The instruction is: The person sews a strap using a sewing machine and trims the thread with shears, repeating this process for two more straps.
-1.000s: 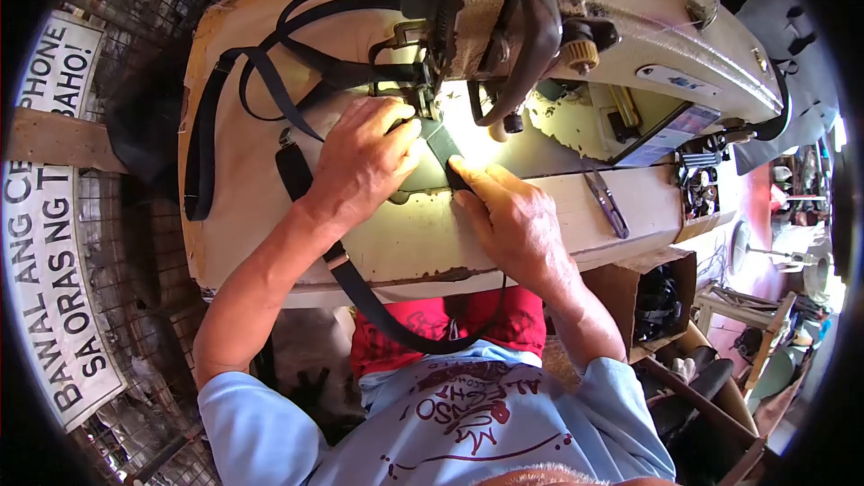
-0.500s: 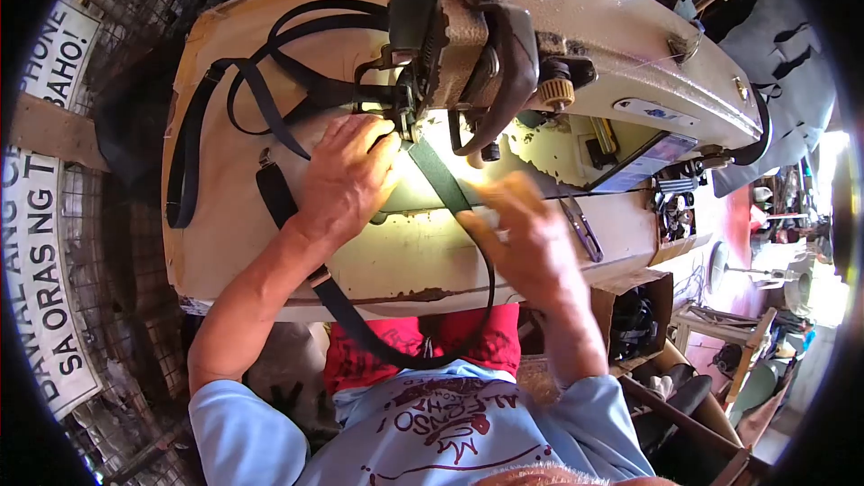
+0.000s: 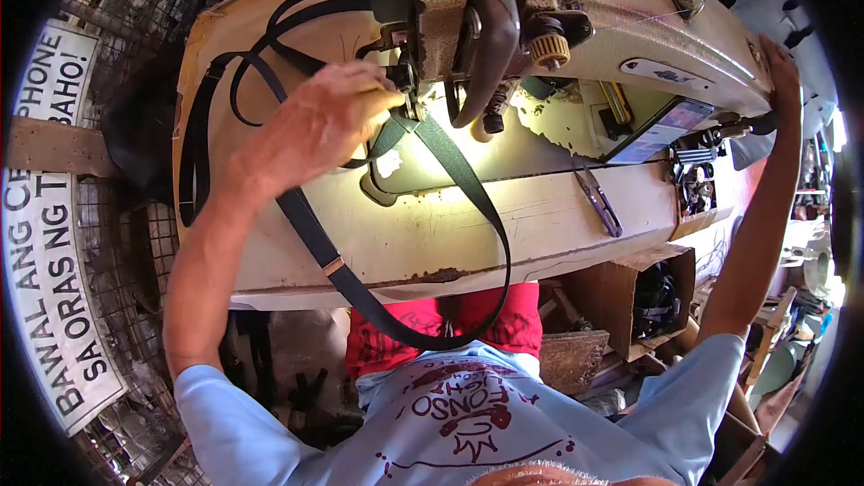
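A long black strap (image 3: 459,171) runs under the needle area of the sewing machine (image 3: 612,0), folded over itself near the presser foot (image 3: 409,94). My left hand (image 3: 328,117) is closed, thumb and fingers pinched at the strap beside the foot; the fingertips partly hide the exact grip. At the machine's far right end, my right hand (image 3: 781,72) is wrapped on the handwheel, which it mostly covers. The strap's loop hangs past the table's front edge over my lap, and more of its length lies coiled on the left of the table.
Small scissors (image 3: 598,202) lie on the table at right, near a phone (image 3: 661,130) and a yellow cutter (image 3: 616,103). A box of small parts (image 3: 697,193) sits at the right edge. A cardboard box (image 3: 621,301) stands below. Wire mesh (image 3: 135,243) with signs borders the left.
My right hand has left the strap and moved right, up to the machine's handwheel. My left hand has shifted slightly left and up beside the presser foot.
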`<state>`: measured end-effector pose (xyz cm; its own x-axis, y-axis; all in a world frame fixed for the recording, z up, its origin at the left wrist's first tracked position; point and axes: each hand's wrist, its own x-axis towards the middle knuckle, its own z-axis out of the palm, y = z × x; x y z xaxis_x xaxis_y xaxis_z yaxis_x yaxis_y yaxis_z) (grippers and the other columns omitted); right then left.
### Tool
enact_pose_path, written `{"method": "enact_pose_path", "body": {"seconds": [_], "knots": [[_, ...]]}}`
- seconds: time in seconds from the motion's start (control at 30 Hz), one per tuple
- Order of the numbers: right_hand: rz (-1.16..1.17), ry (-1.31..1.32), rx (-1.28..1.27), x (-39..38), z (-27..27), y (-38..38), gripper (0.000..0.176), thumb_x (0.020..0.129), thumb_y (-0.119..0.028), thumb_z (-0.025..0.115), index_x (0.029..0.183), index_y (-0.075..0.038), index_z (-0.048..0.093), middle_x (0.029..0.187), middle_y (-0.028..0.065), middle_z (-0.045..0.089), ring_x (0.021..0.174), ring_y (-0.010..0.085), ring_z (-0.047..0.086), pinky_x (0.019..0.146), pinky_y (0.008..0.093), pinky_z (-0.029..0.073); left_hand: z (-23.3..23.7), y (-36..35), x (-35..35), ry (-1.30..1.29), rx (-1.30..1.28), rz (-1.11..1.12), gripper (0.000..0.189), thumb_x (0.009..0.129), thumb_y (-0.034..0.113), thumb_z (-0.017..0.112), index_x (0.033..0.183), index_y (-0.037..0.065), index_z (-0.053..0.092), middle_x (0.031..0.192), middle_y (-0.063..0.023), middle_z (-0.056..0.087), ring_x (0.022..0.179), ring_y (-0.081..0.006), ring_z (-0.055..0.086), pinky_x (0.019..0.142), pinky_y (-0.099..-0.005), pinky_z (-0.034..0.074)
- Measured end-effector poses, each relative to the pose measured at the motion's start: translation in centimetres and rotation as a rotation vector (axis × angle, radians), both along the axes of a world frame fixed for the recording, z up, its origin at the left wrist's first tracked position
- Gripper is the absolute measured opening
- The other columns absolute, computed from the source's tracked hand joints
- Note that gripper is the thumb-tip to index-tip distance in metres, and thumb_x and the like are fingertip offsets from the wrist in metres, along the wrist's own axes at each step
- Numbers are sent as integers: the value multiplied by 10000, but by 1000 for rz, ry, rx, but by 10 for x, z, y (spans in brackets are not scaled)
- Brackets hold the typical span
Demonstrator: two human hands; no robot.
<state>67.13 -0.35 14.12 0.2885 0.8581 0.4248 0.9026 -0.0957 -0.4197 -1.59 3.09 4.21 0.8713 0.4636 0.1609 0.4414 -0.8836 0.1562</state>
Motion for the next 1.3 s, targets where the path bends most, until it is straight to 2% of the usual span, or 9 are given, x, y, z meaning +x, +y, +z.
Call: {"method": "enact_pose_path", "body": {"seconds": [0.2, 0.27, 0.37, 0.47, 0.63, 0.77, 0.93, 1.17, 1.3], "knots": [[-73, 111, -143, 19, 4, 11, 436, 951, -386, 601, 1142, -4, 690, 946, 99, 705, 822, 113, 622, 810, 279, 498, 10, 17, 10, 12, -246, 78, 338, 860, 231, 676, 1123, 18, 670, 1279, -112, 584, 1382, -249, 395, 1130, -464, 310], [-56, -43, -191, 27, 13, 23, 399, 958, -335, 584, 1178, -14, 674, 1005, 130, 700, 850, 164, 645, 828, 300, 504, 0, 24, 8, 38, -304, 65, 394, 866, 265, 678, 1179, 27, 651, 1344, -102, 539, 1406, -250, 356, 1143, -473, 277], [151, -573, -172, 34, 10, 29, 372, 947, -219, 562, 1271, -46, 619, 1115, 185, 671, 933, 262, 661, 873, 335, 505, -17, 33, -1, 73, -398, 55, 481, 874, 316, 681, 1263, 39, 622, 1440, -87, 472, 1442, -251, 297, 1163, -487, 229], [231, -862, -196, 54, 9, 32, 458, 910, -104, 536, 1367, -89, 544, 1203, 227, 626, 1024, 349, 641, 929, 367, 492, -19, 35, -2, 157, -364, 66, 518, 878, 351, 677, 1298, 55, 606, 1475, -82, 440, 1453, -274, 267, 1172, -501, 197], [9, -421, -219, 42, 4, 37, 526, 876, -32, 526, 1397, -103, 509, 1180, 235, 628, 1037, 376, 635, 950, 382, 485, -30, 12, -5, 115, -105, 120, 480, 887, 384, 657, 1277, 106, 618, 1471, -79, 423, 1430, -331, 276, 1164, -542, 186], [152, -837, -192, 80, 3, 38, 481, 886, -26, 513, 1362, -86, 536, 1163, 230, 635, 1020, 359, 642, 933, 376, 493, -43, -11, -2, 54, 84, 198, 499, 876, 405, 665, 1267, 97, 621, 1427, -100, 459, 1394, -354, 334, 1149, -554, 219], [147, -632, -178, 78, 2, 37, 451, 899, -35, 498, 1346, -66, 548, 1144, 225, 644, 981, 361, 651, 912, 377, 503, -44, -20, 4, -2, 98, 243, 494, 862, 390, 685, 1241, 79, 630, 1378, -118, 504, 1386, -355, 356, 1141, -544, 248], [253, -955, -135, 72, 8, 36, 373, 934, -81, 489, 1293, -24, 573, 1085, 225, 664, 922, 346, 660, 872, 379, 510, -36, -1, -2, -35, -104, 49, 466, 832, 301, 720, 1209, 44, 628, 1306, -150, 592, 1368, -292, 431, 1112, -479, 325], [9, -455, -231, 40, 11, 35, 347, 997, -226, 479, 1158, 43, 627, 1014, 222, 681, 906, 334, 665, 860, 383, 494, -38, -4, -2, -63, -100, 85, 463, 841, 299, 717, 1209, 35, 627, 1306, -145, 593, 1354, -297, 447, 1103, -476, 339]]}}
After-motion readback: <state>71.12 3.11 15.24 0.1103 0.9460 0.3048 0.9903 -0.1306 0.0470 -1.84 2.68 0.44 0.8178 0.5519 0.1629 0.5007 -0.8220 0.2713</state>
